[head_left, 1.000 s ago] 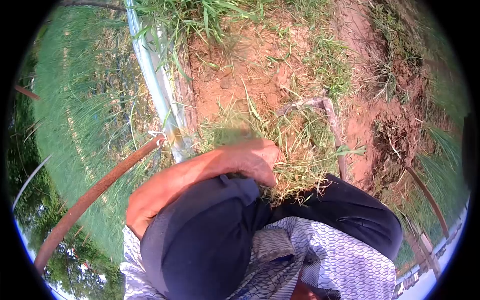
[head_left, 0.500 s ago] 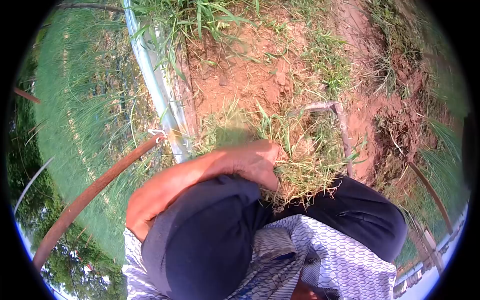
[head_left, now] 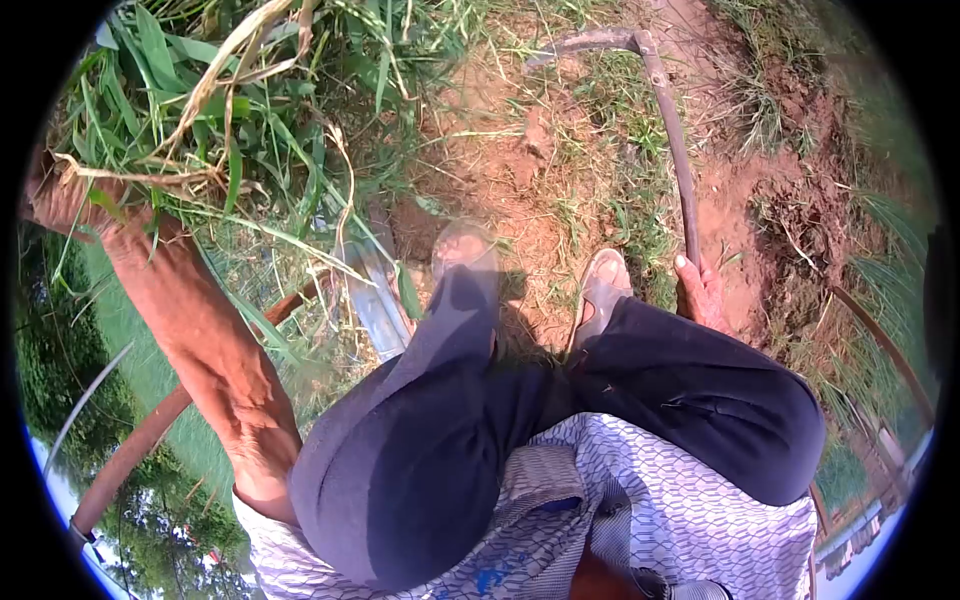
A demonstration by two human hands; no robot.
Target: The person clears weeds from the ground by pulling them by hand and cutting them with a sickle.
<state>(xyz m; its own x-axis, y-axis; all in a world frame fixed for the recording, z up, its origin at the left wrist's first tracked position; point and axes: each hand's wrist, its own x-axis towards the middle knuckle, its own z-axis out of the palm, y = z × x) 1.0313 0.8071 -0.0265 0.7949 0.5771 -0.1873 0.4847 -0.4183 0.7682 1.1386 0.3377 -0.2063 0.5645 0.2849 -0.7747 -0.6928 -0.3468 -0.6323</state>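
My left hand (head_left: pixel 75 205) is raised at the upper left, closed on a large bunch of grass (head_left: pixel 230 110). Green blades and dry straw-coloured stems hang from it, and they hide most of the fingers. My right hand (head_left: pixel 703 297), beyond my right knee, is wrapped round the lower end of the wooden handle of a sickle (head_left: pixel 676 140). Its curved blade (head_left: pixel 585 42) points left, just over the ground. Part of the right hand is hidden by my trouser leg.
Both feet (head_left: pixel 603 280) rest on reddish soil (head_left: pixel 480 185) strewn with cut grass. A pale plastic-covered edge (head_left: pixel 375 305) runs on the left, beside a curved rusty pole (head_left: pixel 140 450) and thin green plants. Clods of dark soil (head_left: pixel 790 230) lie on the right.
My left hand has swung from the grass in front of my knees to the upper left, carrying the bunch. The sickle has shifted up in view, and my right hand now shows on its handle.
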